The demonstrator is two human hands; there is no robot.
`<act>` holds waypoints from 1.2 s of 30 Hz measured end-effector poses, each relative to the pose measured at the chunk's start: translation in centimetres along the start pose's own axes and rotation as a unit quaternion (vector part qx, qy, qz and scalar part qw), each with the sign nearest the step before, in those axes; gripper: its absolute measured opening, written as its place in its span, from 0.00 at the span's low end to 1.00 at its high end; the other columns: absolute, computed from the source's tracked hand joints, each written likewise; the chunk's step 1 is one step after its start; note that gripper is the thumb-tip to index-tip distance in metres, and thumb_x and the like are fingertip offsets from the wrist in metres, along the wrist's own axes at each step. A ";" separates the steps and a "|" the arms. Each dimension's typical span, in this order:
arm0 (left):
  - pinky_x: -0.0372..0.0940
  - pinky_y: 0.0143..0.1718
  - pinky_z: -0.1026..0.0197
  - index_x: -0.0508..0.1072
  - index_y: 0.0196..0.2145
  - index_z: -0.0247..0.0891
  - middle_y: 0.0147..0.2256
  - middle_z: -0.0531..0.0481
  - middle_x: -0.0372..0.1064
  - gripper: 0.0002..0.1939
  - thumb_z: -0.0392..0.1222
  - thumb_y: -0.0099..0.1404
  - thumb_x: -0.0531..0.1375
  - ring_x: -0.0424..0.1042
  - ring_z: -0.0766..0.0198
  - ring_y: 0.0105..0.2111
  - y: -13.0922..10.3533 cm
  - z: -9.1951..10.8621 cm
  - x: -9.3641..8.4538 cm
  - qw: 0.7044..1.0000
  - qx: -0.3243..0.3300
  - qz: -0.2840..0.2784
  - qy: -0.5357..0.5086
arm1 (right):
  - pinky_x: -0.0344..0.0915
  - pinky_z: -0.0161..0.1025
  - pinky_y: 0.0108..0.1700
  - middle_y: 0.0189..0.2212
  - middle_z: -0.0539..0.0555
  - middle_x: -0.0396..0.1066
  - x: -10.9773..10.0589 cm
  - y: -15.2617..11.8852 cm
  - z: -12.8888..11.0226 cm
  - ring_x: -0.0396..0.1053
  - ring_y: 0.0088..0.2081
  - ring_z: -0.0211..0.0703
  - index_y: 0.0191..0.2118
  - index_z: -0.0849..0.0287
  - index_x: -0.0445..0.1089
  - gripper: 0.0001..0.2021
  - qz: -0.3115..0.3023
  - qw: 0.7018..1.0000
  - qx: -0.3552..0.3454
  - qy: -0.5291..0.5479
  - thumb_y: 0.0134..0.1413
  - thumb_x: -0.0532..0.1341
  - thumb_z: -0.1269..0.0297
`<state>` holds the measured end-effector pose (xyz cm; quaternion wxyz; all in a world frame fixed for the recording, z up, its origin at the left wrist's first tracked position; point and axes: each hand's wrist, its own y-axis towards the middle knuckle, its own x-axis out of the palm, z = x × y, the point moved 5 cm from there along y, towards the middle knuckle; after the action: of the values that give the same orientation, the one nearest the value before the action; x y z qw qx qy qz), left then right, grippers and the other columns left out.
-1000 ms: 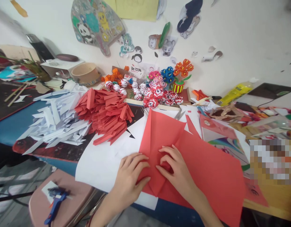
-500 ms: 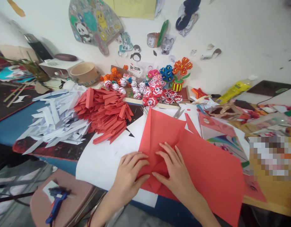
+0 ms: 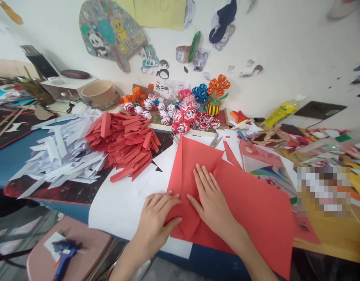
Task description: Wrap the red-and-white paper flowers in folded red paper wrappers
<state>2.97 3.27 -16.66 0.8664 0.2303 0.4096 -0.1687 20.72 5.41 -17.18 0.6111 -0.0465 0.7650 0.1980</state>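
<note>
A large red paper sheet (image 3: pixel 256 207) lies on the table in front of me, partly folded at its left side. My left hand (image 3: pixel 155 218) rests with spread fingers on the near left corner of the fold, half on the white sheet (image 3: pixel 121 203) under it. My right hand (image 3: pixel 210 201) lies flat, palm down, on the red paper's fold just right of the left hand, fingers pointing away from me. Neither hand grips anything.
A heap of folded red paper strips (image 3: pixel 124 142) and a heap of white ones (image 3: pixel 59 150) lie to the left. Red-and-white paper balls (image 3: pixel 185 117) and paper flowers (image 3: pixel 216 93) stand at the back. A glue gun (image 3: pixel 62 257) lies on a stool, lower left.
My right hand has slid away from me along the fold and flattened out, fingers now straight. My left hand stayed on the corner. The view shifted slightly right.
</note>
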 end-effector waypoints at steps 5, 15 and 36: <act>0.59 0.51 0.51 0.70 0.50 0.44 0.51 0.50 0.73 0.16 0.40 0.64 0.63 0.67 0.52 0.55 0.0 0.0 0.0 1.000 -0.001 0.001 -0.002 | 0.51 0.57 0.68 0.72 0.57 0.40 -1.5 0.1 0.9 0.37 0.72 0.51 0.72 0.59 0.34 0.33 0.027 0.999 0.025 0.010 0.69 0.49 0.59; 0.56 0.53 0.51 0.68 0.52 0.45 0.52 0.50 0.72 0.19 0.38 0.64 0.64 0.65 0.52 0.55 -0.1 -0.2 0.1 1.000 0.001 0.007 -0.012 | 0.61 0.47 0.64 0.62 0.59 0.64 -2.5 -6.9 -3.0 0.57 0.66 0.50 0.68 0.66 0.53 0.28 0.135 0.986 -0.093 -0.030 0.64 0.56 0.72; 0.57 0.50 0.53 0.68 0.53 0.46 0.53 0.50 0.70 0.18 0.40 0.66 0.62 0.65 0.53 0.54 0.0 0.1 0.3 0.999 -0.005 -0.008 0.038 | 0.61 0.49 0.66 0.69 0.54 0.49 -0.8 -4.5 0.6 0.50 0.69 0.47 0.72 0.59 0.38 0.31 -0.030 0.997 -0.068 -0.018 0.67 0.49 0.69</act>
<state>3.18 3.19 -16.81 0.8503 0.2289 0.4445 -0.1645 22.91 1.40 -17.67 0.6260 -0.1072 0.7368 0.2318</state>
